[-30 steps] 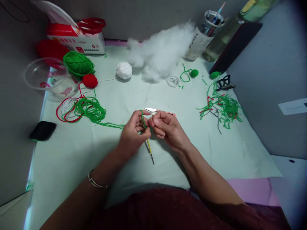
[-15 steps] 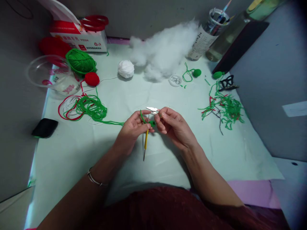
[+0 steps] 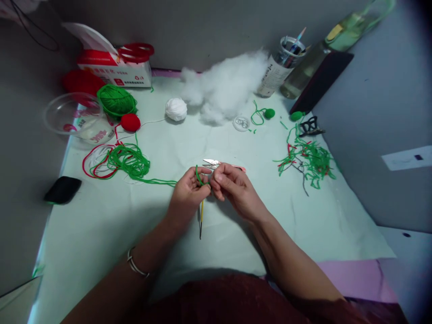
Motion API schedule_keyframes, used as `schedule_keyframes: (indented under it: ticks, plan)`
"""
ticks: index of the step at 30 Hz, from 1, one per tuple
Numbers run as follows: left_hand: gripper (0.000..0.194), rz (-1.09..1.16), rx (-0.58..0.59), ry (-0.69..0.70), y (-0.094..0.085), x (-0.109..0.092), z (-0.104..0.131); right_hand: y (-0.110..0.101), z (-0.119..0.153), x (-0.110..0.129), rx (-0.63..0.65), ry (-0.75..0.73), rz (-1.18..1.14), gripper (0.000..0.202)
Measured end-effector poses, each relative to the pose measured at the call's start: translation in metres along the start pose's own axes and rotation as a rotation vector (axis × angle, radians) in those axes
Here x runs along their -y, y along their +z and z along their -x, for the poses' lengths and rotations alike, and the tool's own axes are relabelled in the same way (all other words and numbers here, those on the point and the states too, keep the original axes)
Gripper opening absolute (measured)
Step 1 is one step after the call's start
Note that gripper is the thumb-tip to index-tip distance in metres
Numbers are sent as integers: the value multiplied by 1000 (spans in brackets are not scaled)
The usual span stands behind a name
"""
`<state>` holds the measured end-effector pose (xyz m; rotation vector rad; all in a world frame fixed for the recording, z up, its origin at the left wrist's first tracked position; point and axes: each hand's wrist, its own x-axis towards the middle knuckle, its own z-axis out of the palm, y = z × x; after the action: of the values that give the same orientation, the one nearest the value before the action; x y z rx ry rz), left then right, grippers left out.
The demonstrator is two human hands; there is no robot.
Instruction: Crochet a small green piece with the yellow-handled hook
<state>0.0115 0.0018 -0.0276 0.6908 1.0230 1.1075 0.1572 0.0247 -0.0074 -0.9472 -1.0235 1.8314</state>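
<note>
Near the middle of the table, my left hand (image 3: 189,191) is closed on green yarn (image 3: 198,176), with a strand looped over a finger. A crochet hook with a yellow handle (image 3: 201,215) sticks out below this hand, its upper part hidden by the fingers. My right hand (image 3: 234,186) is pinched against the left fingertips, where the green yarn runs into its grip; the small worked part there is mostly covered. Just beyond the right hand lie thread snips (image 3: 212,163), blades pointing left. A loose green yarn coil (image 3: 130,162) on the left feeds a strand toward my left hand.
At the back left are a tissue box (image 3: 137,75), clear plastic cup (image 3: 50,117), green yarn ball (image 3: 116,100) and red ball (image 3: 130,122). White stuffing (image 3: 226,85) is behind. On the right are a pen holder (image 3: 275,72), yarn scraps (image 3: 315,162) and a black hair clip (image 3: 312,126).
The view has shifted, so the table's things sit lower. My right hand has come closer to my left, covering the small green piece and exposing more of the snips' handle.
</note>
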Motion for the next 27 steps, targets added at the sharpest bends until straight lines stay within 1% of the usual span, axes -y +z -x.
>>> schedule_keyframes:
  ticks: [4,6,9,11,14,18,20,23,27]
  plan:
    - [31,-6,-17,-31,-2,-2,-1,3,1,3,-21,84,-203,35]
    - [29,-1,-9,-38,-5,-3,-2,2,2,5,-32,115,-257,36]
    - [27,15,34,-55,-8,-3,-3,-1,2,7,-36,132,-297,36]
    - [27,34,64,-76,-10,-2,-4,-2,1,7,-20,135,-300,37]
    - [26,63,99,-100,-11,-1,-4,-1,1,5,-3,116,-232,36]
    - [28,100,144,-68,-9,-1,-3,0,2,5,-7,59,-125,32]
    - [28,57,137,-36,-8,1,-2,1,3,4,8,48,-80,32]
    - [29,-25,90,-9,-7,2,-1,1,5,2,10,46,-60,34]
    - [31,-66,34,2,-5,0,2,4,5,-1,-25,69,-185,38]
